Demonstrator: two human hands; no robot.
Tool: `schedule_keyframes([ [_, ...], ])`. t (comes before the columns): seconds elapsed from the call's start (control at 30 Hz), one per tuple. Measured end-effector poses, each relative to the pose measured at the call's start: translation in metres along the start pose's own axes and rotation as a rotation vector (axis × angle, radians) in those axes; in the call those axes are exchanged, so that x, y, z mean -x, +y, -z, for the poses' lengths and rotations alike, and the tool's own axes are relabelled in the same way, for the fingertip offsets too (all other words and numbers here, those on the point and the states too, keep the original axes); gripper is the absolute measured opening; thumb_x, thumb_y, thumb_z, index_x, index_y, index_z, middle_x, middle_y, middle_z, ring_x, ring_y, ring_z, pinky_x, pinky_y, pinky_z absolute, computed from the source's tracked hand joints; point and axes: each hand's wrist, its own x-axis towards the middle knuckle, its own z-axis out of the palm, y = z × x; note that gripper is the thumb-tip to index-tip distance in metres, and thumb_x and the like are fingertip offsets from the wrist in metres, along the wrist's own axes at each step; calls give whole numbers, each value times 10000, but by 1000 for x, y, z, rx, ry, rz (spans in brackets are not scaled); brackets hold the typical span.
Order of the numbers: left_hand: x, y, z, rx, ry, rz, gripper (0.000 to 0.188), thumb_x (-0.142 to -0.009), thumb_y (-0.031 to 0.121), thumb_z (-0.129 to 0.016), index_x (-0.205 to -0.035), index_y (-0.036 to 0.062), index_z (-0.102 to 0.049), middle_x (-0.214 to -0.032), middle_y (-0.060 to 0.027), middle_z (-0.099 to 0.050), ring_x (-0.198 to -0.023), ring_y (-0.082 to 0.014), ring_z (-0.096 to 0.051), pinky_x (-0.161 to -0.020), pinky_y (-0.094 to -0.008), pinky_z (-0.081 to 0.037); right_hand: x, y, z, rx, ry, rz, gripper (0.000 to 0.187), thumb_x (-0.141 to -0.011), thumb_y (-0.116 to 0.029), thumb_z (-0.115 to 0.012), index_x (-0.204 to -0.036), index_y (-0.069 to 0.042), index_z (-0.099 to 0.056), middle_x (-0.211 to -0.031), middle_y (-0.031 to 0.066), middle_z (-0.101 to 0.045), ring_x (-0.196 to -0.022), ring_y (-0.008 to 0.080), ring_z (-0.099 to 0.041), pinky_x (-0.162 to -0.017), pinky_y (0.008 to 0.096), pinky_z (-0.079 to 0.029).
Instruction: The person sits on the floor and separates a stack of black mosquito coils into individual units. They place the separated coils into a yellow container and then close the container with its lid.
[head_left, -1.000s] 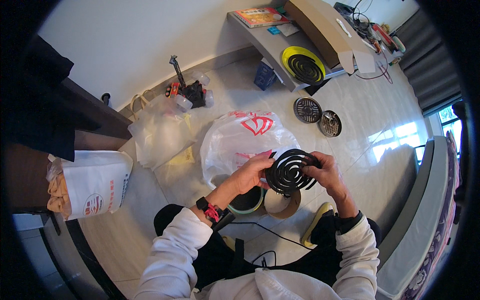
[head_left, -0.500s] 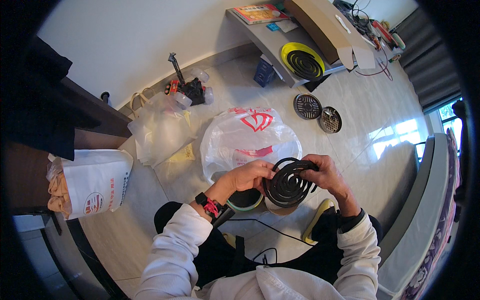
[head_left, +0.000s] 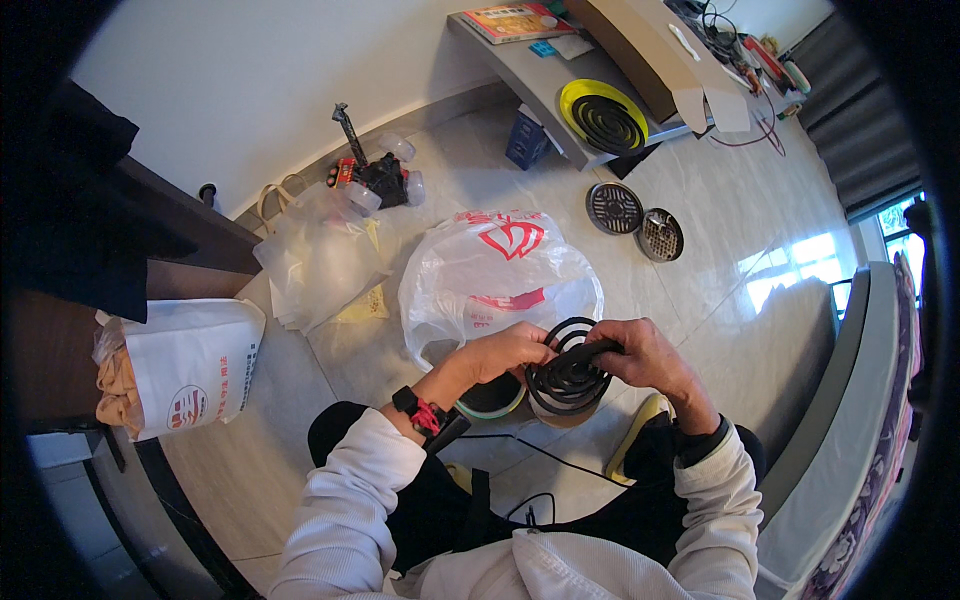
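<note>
A black mosquito coil (head_left: 562, 388) is held up between my hands, in front of the white plastic bag (head_left: 530, 270). My left hand (head_left: 508, 352) pinches its left edge. My right hand (head_left: 640, 352) grips a section of the spiral that stands tilted away from the rest. Whether this is one coil or two nested ones I cannot tell. Below my left hand is a round container (head_left: 492, 400) with a pale green rim and dark contents. A round brownish thing (head_left: 563, 417) shows partly under the coil.
More black coils (head_left: 608, 124) lie on a yellow plate (head_left: 572, 92) on the grey low table (head_left: 500, 62), beside an open cardboard box (head_left: 640, 55). A slotted metal lid (head_left: 614, 207) and a round tin (head_left: 660, 236) rest on the floor. A black cable (head_left: 555, 455) crosses near my feet.
My right hand has moved slightly left and turned, tilting part of the spiral up from the rest. My left hand keeps its pinch, almost unmoved.
</note>
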Motion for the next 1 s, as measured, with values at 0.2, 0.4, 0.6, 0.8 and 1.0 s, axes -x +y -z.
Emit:
schedule_keyframes([
  [0.2,-2,-3,-2,-45,108,-62,170,-830,157,-522,-928,36,-591,-770,18,-596,-634,-51,-569,-548,-189,-467,1,-2,-2,18,27,16,193,-690,-46,-582,-881,-23,-602,-722,158,-618,-663,269,-617,-615,328,-470],
  [0.4,-4,-1,-5,-39,149,-71,160,-827,147,-517,-926,43,-588,-753,38,-572,-635,-35,-533,-540,-168,-420,-1,1,-5,16,38,-13,206,-693,-69,-588,-895,-34,-611,-734,163,-620,-668,287,-617,-618,333,-475],
  [0.6,1,1,-2,-62,94,6,196,-788,163,-565,-943,45,-585,-776,48,-558,-671,-31,-519,-565,-180,-419,-3,4,-2,38,-102,-58,227,-676,-85,-600,-898,-40,-622,-758,172,-616,-682,298,-614,-632,337,-479],
  [0.8,0,3,-11,-24,4,3,235,-753,172,-594,-956,54,-589,-744,60,-538,-622,-23,-486,-511,-167,-373,1,-6,-11,131,-106,125,255,-665,-83,-597,-918,-53,-614,-799,159,-615,-745,332,-598,-676,360,-478],
  [1.0,6,10,-15,-105,80,60,245,-726,193,-639,-931,67,-600,-670,63,-506,-520,-6,-420,-419,-166,-290,-1,-5,-11,56,-163,120,270,-674,-87,-598,-943,-55,-602,-808,158,-621,-747,317,-605,-667,357,-474],
])
